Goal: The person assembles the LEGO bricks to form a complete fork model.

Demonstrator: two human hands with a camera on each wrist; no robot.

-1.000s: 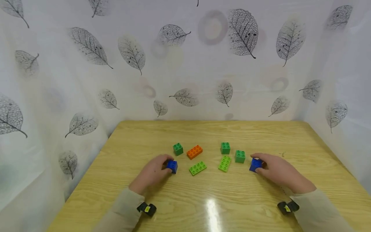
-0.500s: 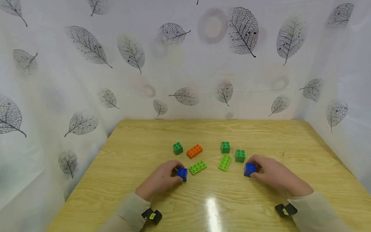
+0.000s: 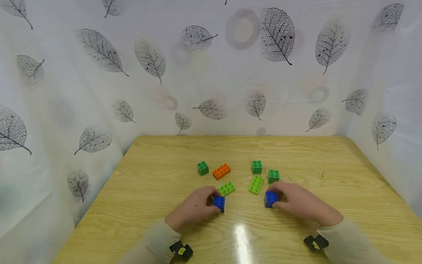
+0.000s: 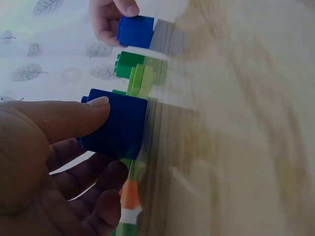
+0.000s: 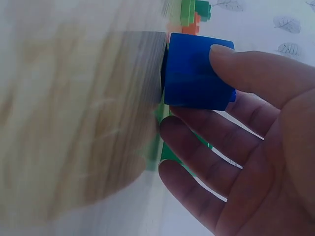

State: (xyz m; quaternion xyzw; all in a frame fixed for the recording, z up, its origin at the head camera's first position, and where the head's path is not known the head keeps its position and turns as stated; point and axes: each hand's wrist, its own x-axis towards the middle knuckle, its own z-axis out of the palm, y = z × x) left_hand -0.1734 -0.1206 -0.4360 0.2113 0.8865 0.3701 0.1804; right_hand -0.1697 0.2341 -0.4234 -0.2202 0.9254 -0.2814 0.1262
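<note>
My left hand (image 3: 195,207) pinches a blue toy brick (image 3: 219,204) between thumb and fingers, just in front of a flat lime-green brick (image 3: 226,189) that it partly covers. In the left wrist view the thumb presses one side of that blue brick (image 4: 115,124). Across a gap, my right hand (image 3: 300,201) grips a second blue brick (image 3: 271,199), low over the table. The right wrist view has the thumb on the face of this blue brick (image 5: 197,71), with the lower fingers loosely bent beneath. Both blue bricks have their studs upward.
Behind the hands on the wooden table (image 3: 165,157) lie an orange brick (image 3: 221,171), another lime-green brick (image 3: 255,184) and green bricks: one at left (image 3: 202,168), one at the back (image 3: 256,167) and one near the right hand (image 3: 273,176). A leaf-print curtain (image 3: 211,73) surrounds the table.
Both hands have moved toward each other and nearer the front edge, each carrying its blue brick. The gap between the blue bricks has narrowed. The other bricks stay where they were.
</note>
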